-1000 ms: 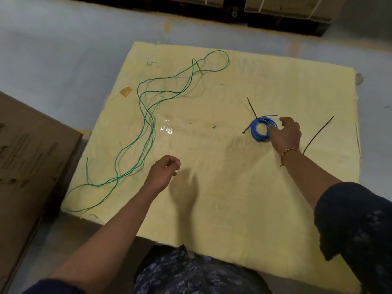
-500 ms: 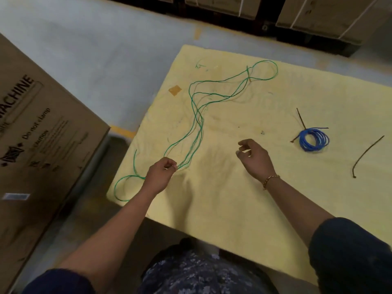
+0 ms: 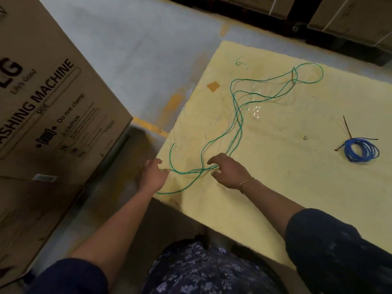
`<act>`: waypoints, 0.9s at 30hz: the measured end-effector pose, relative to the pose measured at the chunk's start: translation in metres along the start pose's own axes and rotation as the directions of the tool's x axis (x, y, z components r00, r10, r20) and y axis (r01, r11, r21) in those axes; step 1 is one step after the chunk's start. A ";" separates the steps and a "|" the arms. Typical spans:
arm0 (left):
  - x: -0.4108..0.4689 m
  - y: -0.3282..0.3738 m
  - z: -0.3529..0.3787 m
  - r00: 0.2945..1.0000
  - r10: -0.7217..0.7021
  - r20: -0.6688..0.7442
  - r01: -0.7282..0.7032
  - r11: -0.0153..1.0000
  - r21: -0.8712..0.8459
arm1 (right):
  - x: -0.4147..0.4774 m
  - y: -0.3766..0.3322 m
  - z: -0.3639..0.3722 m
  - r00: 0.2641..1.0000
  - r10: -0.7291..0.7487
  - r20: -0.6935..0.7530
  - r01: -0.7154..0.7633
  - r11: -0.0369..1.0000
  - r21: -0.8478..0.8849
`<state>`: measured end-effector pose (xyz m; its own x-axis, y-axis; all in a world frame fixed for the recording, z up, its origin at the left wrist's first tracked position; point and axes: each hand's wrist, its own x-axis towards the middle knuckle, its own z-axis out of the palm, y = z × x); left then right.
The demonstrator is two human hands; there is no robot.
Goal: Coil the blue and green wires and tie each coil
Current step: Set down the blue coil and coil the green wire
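The green wire (image 3: 237,115) is spread loosely over the yellow foam surface (image 3: 275,187), its long run stretched from a loop at about 1 o'clock down to the near-left edge at 7 o'clock. The left hand (image 3: 153,177) is extended palm down at that edge, its grip loosely pinched on a strand. The right hand (image 3: 229,172) is reached across, fingers curled over the strands; whether its grip is closed cannot be told. The coiled blue wire (image 3: 361,152) is laid flat at 3 o'clock, tied.
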<state>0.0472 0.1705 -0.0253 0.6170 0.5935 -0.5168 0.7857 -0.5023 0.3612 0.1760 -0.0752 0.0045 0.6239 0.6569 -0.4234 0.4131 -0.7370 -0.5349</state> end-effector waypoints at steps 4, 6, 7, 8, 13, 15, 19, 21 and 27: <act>0.017 -0.022 0.016 0.984 -0.105 0.144 0.128 0.978 -0.166 | 0.012 -0.018 0.018 0.992 -0.123 0.018 0.121 0.928 -0.352; 0.026 -0.030 0.029 0.977 -0.096 0.191 0.143 0.957 -0.253 | 0.017 -0.020 0.023 0.992 -0.111 0.064 0.128 0.870 -0.477; 0.023 -0.027 0.030 0.974 -0.088 0.210 0.150 0.942 -0.300 | 0.018 -0.020 0.024 0.992 -0.096 0.079 0.123 0.850 -0.513; 0.019 -0.023 0.030 0.972 -0.072 0.226 0.147 0.930 -0.338 | 0.017 -0.018 0.024 0.993 -0.080 0.087 0.115 0.835 -0.539; -0.018 0.024 0.023 0.959 0.023 0.283 0.092 0.917 -0.387 | 0.008 -0.002 0.021 0.991 -0.065 0.119 0.126 0.769 -0.626; -0.022 0.033 0.030 0.952 0.054 0.302 0.076 0.912 -0.402 | 0.002 0.008 0.021 0.989 -0.066 0.129 0.134 0.758 -0.638; -0.028 0.050 0.036 0.943 0.102 0.317 0.046 0.903 -0.428 | -0.008 0.020 0.012 0.998 -0.037 0.058 0.060 0.884 -0.464; -0.029 0.056 0.037 0.955 0.114 0.275 0.022 0.894 -0.447 | -0.012 0.022 -0.002 1.000 0.019 -0.006 -0.020 0.967 -0.254; -0.034 0.099 0.019 0.955 0.290 0.065 -0.243 0.889 -0.389 | -0.030 0.027 -0.060 0.958 0.082 -0.274 -0.065 0.995 0.070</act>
<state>0.1036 0.0887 0.0135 0.8140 0.3801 -0.4392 0.5656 -0.3465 0.7484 0.2082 -0.1242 0.0462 0.8136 0.5253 -0.2494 0.3236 -0.7654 -0.5563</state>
